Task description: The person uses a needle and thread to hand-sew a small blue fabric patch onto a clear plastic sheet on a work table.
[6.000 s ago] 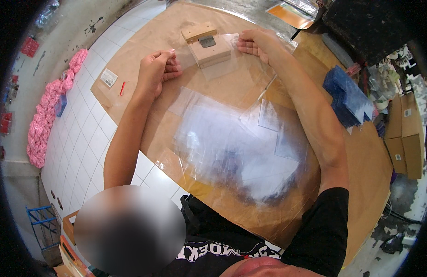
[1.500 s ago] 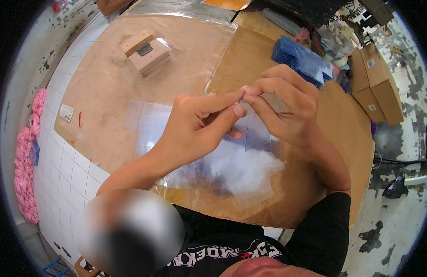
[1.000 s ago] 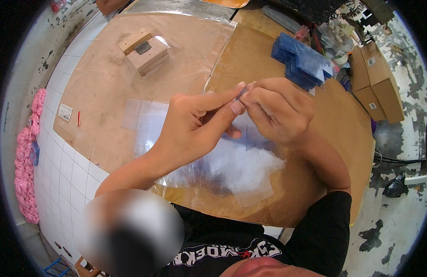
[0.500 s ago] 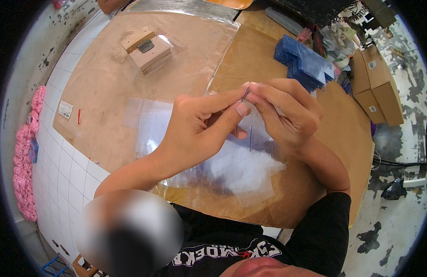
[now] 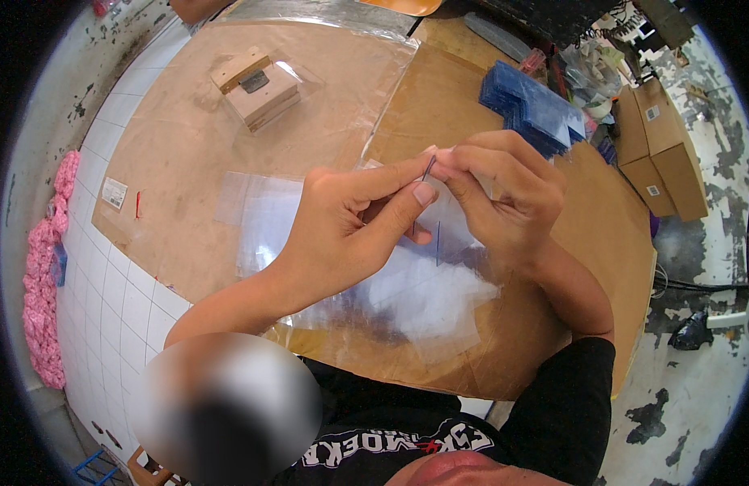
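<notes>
My left hand (image 5: 350, 223) and my right hand (image 5: 500, 198) meet above the brown work surface (image 5: 188, 162), fingertips pinched together on a small clear plastic sleeve (image 5: 439, 219) held up between them. A thin dark line shows at its edge near my left thumb. Below the hands lies a loose heap of clear plastic sleeves (image 5: 407, 283).
A small wooden block jig (image 5: 257, 85) sits at the far left of the surface. A stack of blue sheets (image 5: 532, 109) lies at the far right, cardboard boxes (image 5: 662, 150) beyond it. Pink material (image 5: 46, 275) lies on the white tiled part at the left.
Six seconds ago both hands were stretched out by the wooden jig; since then they have come back close together and hold the sleeve, shifting only slightly over the last second.
</notes>
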### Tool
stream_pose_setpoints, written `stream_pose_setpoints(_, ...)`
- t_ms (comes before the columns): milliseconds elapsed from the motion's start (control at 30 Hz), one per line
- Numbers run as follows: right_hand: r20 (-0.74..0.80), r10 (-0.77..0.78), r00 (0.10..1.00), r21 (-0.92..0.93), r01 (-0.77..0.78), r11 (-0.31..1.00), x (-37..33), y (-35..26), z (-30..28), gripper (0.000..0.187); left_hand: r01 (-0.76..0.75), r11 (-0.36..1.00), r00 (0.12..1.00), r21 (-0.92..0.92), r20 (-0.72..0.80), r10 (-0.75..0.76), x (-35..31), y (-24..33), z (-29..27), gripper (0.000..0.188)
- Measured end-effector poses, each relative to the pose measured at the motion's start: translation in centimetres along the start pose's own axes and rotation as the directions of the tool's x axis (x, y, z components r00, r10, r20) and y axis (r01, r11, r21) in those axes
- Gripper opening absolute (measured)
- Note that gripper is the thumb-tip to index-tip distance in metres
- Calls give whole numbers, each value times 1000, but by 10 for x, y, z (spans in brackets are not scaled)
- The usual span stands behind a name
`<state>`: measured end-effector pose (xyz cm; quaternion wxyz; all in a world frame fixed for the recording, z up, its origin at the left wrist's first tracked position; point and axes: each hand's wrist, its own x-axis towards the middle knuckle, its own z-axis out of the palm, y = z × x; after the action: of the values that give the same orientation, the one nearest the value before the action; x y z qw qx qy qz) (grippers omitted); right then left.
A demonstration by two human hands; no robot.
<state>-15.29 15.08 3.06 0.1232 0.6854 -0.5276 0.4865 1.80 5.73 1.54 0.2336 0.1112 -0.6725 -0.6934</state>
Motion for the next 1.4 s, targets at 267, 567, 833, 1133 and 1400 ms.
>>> stream_pose_setpoints(267,73,26,997,24,-28,999,8,-1,-4,16,-46,999,999,14,-27,46,0,-4,1,32)
stream_pose_setpoints(567,295,-9,956,61,-10,998,13,8,-16,18,-39,994,999,107,8,38,-1,-3,1,30)
stream_pose_setpoints(833,122,-105,987,-39,111,993,-2,12,-2,13,8,998,1000,60,-9,-8,0,-2,1,33)
stream_pose_setpoints(1133,-2,-110,994,-40,110,993,-8,11,4,14,-17,1000,1000,19,1,17,-1,0,1,34)
stream_pose_setpoints(1400,27,-62,998,-13,62,998,-2,5,4,15,-96,995,994,-5,-57,95,0,-7,4,30)
